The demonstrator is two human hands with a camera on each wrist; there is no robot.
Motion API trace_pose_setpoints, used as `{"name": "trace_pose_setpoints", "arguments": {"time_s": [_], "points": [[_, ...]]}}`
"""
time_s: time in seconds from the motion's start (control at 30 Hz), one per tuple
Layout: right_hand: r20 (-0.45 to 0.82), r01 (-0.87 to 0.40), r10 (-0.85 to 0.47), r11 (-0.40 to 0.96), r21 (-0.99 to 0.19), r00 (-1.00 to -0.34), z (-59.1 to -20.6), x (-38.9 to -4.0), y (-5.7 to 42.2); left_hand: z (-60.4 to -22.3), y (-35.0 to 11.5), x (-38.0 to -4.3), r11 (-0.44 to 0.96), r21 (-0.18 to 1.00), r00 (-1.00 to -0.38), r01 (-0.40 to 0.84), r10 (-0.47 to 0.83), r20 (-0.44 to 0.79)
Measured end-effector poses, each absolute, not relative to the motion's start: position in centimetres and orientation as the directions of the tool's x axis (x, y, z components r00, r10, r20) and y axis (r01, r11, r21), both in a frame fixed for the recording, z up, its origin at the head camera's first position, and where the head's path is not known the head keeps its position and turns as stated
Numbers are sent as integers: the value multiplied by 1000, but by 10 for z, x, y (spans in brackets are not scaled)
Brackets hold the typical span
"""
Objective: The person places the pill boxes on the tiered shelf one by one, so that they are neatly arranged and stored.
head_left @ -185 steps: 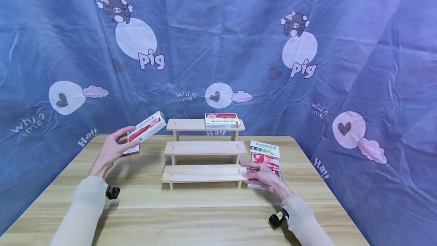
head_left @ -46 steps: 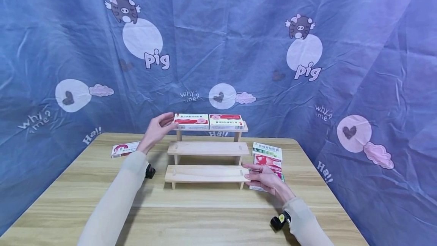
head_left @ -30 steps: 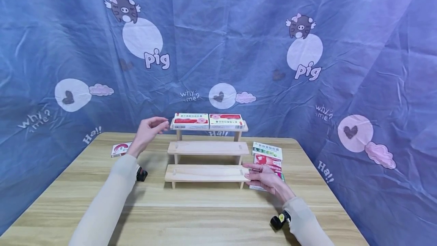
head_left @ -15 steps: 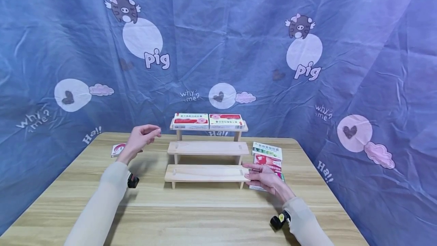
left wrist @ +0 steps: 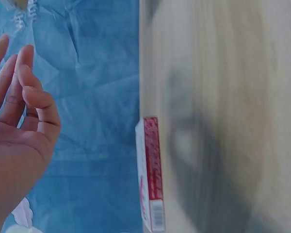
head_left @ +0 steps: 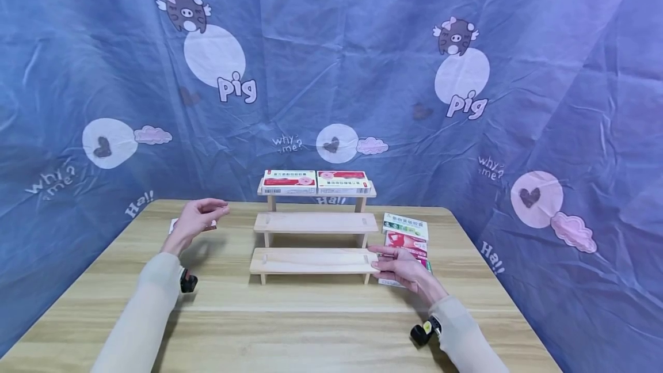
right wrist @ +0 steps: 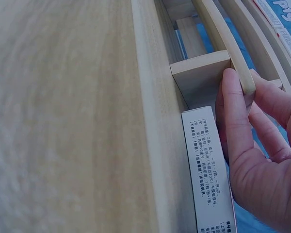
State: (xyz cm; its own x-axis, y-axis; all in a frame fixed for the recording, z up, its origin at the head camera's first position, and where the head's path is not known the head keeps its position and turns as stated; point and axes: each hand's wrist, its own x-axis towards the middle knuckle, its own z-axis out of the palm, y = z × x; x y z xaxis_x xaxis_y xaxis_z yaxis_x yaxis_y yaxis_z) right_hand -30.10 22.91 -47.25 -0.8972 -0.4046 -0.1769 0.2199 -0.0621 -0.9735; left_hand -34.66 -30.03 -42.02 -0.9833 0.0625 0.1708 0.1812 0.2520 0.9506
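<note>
My left hand (head_left: 193,220), with nothing in its relaxed fingers, hovers over the left of the table. Behind it, mostly covered in the head view, a white and red medicine box (left wrist: 154,170) lies on the table. My right hand (head_left: 406,272) pinches the right end of the lowest shelf of a three-tier wooden display stand (head_left: 316,222), thumb and fingers on either side of the board. Two red and white medicine boxes, one at left (head_left: 290,182) and one at right (head_left: 343,182), lie end to end on the top tier. The two lower tiers bear nothing.
Right of the stand lie several medicine boxes in a column: a green and white box (head_left: 406,225) at the back, a red box (head_left: 399,239) before it, others partly under my right hand. A blue printed cloth (head_left: 331,73) hangs behind the wooden table (head_left: 311,332).
My left hand set a red and white box on the top tier's left, let go, and moved back left and down toward the box on the table. My right hand stayed on the stand.
</note>
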Motion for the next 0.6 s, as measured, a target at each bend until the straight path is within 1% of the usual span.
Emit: {"name": "trace_pose_setpoints", "arguments": {"time_s": [0.17, 0.23, 0.33, 0.47, 0.6], "points": [[-165, 209, -412, -62, -976, -896, -472, -301, 230, -434, -316, -351, 220, 951, -974, 218, 108, 198], [-168, 212, -408, -64, -975, -897, -472, -301, 230, -436, -321, -350, 235, 945, -972, 227, 122, 203], [-178, 221, -404, -62, -973, -897, -472, -300, 229, -440, -329, -346, 327, 919, -974, 223, 114, 196], [-185, 228, -403, -61, -972, -896, -472, -300, 229, -445, -338, -341, 464, 866, -982, 186, 77, 170], [-180, 223, -404, -61, -973, -897, -472, -300, 229, -449, -345, -340, 506, 848, -987, 156, 46, 154]]}}
